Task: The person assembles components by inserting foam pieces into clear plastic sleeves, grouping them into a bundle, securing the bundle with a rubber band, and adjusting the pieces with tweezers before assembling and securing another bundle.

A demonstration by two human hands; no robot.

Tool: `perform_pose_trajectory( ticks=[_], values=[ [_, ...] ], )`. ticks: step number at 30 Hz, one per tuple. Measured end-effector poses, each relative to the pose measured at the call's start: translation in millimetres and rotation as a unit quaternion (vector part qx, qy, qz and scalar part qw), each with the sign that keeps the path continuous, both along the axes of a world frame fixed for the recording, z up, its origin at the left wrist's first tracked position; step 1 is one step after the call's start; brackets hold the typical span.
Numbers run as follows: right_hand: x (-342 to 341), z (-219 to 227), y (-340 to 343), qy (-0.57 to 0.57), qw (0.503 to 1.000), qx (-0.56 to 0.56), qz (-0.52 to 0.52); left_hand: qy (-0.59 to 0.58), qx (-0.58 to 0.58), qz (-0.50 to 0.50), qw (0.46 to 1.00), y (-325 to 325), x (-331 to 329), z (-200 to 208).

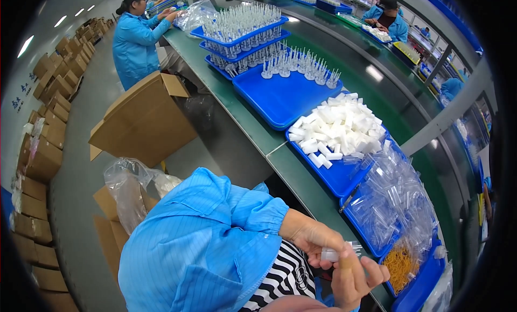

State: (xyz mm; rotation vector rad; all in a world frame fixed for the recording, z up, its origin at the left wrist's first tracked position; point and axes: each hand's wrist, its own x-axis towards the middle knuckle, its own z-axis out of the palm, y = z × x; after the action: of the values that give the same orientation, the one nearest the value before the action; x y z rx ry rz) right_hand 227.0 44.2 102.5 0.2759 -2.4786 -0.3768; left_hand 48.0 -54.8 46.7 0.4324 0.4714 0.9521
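My left hand [313,237], coming out of a blue sleeve, grips a small clear plastic part [329,254] with thin prongs at its right end. My right hand [353,277] pinches the same part from the other side, thumb and index finger meeting near the prongs, its other fingers loosely bent. Both hands are just off the bench's near edge, beside a blue tray of clear plastic tubes [390,191] and a bundle of thin orange-yellow strips [399,266]. The fingers hide some of the part.
White foam-like blocks [339,123] heap in a blue tray farther along the green bench [291,166]. Beyond stand a blue tray [285,96] with a few rows of pronged clear parts and stacked full trays [239,37]. Cardboard boxes [142,120] stand left; co-workers [134,40] sit farther off.
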Motion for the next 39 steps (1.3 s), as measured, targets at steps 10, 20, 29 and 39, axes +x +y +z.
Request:
perform_pose_trajectory(
  ticks=[10,20,29,39],
  values=[
    [-28.4,-53.2,-9.1,0.243,0.363,-0.893,0.104,0.465,0.366,0.444,0.673,21.5,11.1,18.6],
    [-51.0,-54.4,34.9,0.084,0.871,-0.481,-0.055,0.726,0.404,0.291,0.474,52.9,-28.0,-6.3],
    [-72.8,-57.6,45.0,0.003,0.697,-0.716,-0.040,0.696,0.328,0.266,0.580,61.5,-31.5,-26.1],
    [-62.6,-60.6,51.9,0.056,0.864,-0.484,-0.126,0.237,0.055,0.187,0.952,64.0,-44.0,-8.2]
  ],
)
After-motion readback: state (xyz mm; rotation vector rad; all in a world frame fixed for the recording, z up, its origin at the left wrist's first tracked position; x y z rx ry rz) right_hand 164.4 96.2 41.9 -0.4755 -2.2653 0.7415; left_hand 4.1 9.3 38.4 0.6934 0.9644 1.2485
